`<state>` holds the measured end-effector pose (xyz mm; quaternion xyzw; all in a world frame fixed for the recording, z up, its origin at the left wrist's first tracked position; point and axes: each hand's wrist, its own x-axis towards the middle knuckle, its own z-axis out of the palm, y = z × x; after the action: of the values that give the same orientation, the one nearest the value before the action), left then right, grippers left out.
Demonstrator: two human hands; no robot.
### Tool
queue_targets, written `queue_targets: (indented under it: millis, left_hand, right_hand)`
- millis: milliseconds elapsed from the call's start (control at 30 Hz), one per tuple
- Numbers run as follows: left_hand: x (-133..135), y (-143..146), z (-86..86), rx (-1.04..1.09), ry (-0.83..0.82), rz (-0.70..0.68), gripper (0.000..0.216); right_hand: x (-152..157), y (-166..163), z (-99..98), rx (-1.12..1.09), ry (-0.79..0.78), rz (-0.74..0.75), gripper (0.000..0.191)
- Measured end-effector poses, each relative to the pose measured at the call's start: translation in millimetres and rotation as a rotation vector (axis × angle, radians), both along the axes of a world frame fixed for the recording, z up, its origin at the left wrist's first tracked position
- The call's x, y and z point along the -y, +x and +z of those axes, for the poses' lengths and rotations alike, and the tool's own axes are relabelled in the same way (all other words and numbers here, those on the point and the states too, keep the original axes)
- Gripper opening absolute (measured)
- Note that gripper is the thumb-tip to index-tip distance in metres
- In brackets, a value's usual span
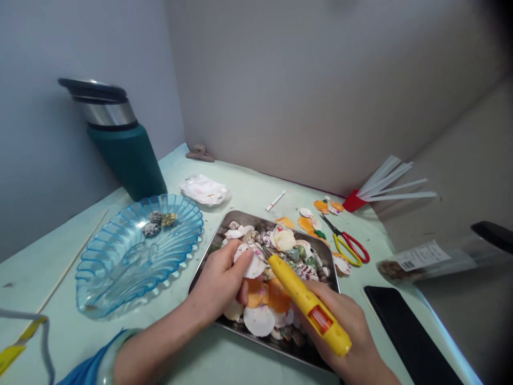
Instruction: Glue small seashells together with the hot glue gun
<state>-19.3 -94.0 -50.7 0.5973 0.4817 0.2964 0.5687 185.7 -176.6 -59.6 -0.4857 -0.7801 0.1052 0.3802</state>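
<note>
My left hand (224, 278) pinches a pale scallop shell (249, 258) between thumb and fingers, above a metal tray (264, 347) heaped with shells. Wrapped in my right hand (340, 315) is a yellow hot glue gun (298, 294), with a red switch on its body. Its narrow metal tip points at the held shell; whether they touch, I cannot tell. Orange shells (266, 294) and a white shell (259, 321) lie just below the hands. Green-and-white snail shells (298, 254) fill the tray's right side.
A blue scalloped dish (120, 283) with several snail shells stands left, before a green tumbler (124, 155). Red-and-yellow scissors (347, 243) and loose shells (306, 222) lie right. Behind them is a red cup (354, 200) of translucent sticks. A black phone-like slab (409, 331) lies front right.
</note>
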Motion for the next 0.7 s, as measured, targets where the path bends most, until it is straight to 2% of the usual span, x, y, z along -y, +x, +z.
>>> queue_targets:
  millis: [300,700]
  left_hand:
    - [-0.9,0.6,3.8,0.032,-0.023,-0.005,0.029]
    - [-3.3,2.0,5.0,0.241,-0.127,0.014,0.027]
  right_hand:
    - [-0.7,0.9,-2.6,0.025,-0.006,0.006,0.022]
    - [-0.5,-1.3,-2.2,0.013,-0.067,-0.004,0.019]
